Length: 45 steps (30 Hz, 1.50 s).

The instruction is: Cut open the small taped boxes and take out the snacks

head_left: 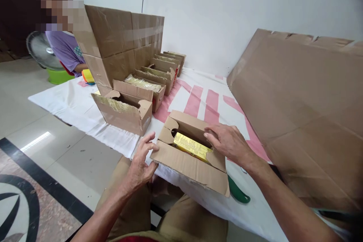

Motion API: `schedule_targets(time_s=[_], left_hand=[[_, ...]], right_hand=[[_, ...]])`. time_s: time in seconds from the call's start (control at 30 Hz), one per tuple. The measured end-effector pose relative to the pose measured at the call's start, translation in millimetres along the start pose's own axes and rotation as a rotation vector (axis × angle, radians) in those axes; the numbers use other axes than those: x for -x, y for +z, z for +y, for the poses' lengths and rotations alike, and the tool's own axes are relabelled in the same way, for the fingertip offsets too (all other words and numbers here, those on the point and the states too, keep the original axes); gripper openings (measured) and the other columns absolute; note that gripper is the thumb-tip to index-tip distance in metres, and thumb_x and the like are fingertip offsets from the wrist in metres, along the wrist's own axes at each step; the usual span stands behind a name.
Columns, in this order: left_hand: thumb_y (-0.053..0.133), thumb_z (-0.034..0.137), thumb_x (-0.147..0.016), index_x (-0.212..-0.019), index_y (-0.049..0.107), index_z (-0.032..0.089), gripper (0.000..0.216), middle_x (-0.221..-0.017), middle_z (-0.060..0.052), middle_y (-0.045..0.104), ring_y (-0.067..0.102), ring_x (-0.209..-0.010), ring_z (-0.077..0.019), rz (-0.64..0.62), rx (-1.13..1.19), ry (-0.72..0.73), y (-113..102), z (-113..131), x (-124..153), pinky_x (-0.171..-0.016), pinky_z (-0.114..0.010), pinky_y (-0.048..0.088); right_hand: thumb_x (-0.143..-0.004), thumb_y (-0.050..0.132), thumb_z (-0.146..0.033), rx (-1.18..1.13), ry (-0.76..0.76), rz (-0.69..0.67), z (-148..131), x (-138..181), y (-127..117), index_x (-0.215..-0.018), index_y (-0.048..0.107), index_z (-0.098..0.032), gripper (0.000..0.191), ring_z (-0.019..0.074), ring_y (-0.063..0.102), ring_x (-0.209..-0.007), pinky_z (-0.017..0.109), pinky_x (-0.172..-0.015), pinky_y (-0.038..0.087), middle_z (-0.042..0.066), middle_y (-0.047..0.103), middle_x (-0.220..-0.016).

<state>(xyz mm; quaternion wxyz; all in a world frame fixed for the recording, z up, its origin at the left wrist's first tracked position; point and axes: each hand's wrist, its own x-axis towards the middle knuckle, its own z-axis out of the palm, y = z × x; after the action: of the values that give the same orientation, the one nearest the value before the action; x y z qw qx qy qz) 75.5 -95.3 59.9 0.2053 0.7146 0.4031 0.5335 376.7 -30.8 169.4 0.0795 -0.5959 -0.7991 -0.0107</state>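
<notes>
A small open cardboard box [187, 166] sits on the white and pink cloth just in front of me. A yellow packet [190, 146] lies inside it. My left hand [142, 159] rests at the box's left corner, fingers spread and touching the front flap. My right hand [228, 141] lies flat over the box's right side, fingers stretched toward the yellow packet and the back flap. Neither hand grips anything.
A row of similar open boxes [147, 83] runs away to the left, beside tall cardboard sheets [121, 41]. A large flattened carton [297, 109] leans at the right. A green-handled tool [237, 193] lies under the box's edge. Another person [66, 49] sits behind, near a fan [39, 49].
</notes>
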Motion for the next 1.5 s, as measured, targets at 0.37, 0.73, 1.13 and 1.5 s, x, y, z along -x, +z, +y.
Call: schedule_targets(time_s=[0.37,0.73,1.13,1.5], left_hand=[[0.052,0.000,-0.077,-0.102,0.062,0.025,0.036,-0.145,-0.011,0.055,0.056,-0.135,-0.0271,0.093,-0.015,-0.003,7,0,-5,-0.107,-0.048,0.050],[0.049,-0.001,-0.074,-0.105,0.062,0.025,0.043,-0.145,-0.013,0.055,0.059,-0.131,-0.0276,0.076,0.006,-0.022,6,5,-4,-0.104,-0.049,0.053],[0.051,-0.003,-0.075,-0.105,0.061,0.026,0.043,-0.145,-0.011,0.057,0.058,-0.133,-0.0273,0.069,0.039,-0.012,8,7,1,-0.105,-0.047,0.053],[0.052,-0.003,-0.078,-0.108,0.061,0.026,0.042,-0.143,-0.011,0.058,0.058,-0.133,-0.0261,0.071,0.035,-0.015,14,8,-4,-0.104,-0.044,0.053]], right_hand=[[-0.088,0.064,-0.036,-0.018,-0.212,-0.270,-40,11,-13,-0.126,0.068,-0.023,0.040,0.0312,0.065,-0.113,0.044,-0.094,0.044,0.009,0.074,-0.123],[-0.090,0.062,-0.032,-0.032,-0.153,-0.253,-39,15,6,-0.122,0.068,-0.024,0.033,0.0312,0.069,-0.110,0.043,-0.093,0.043,0.008,0.077,-0.121],[-0.089,0.059,-0.026,-0.087,-0.238,-0.052,-37,27,13,-0.132,0.063,-0.021,0.044,0.0296,0.067,-0.107,0.044,-0.093,0.044,0.012,0.076,-0.121],[-0.091,0.063,-0.028,0.024,-0.165,-0.157,-35,10,8,-0.116,0.068,-0.020,0.027,0.0291,0.069,-0.104,0.043,-0.092,0.040,0.010,0.077,-0.115]])
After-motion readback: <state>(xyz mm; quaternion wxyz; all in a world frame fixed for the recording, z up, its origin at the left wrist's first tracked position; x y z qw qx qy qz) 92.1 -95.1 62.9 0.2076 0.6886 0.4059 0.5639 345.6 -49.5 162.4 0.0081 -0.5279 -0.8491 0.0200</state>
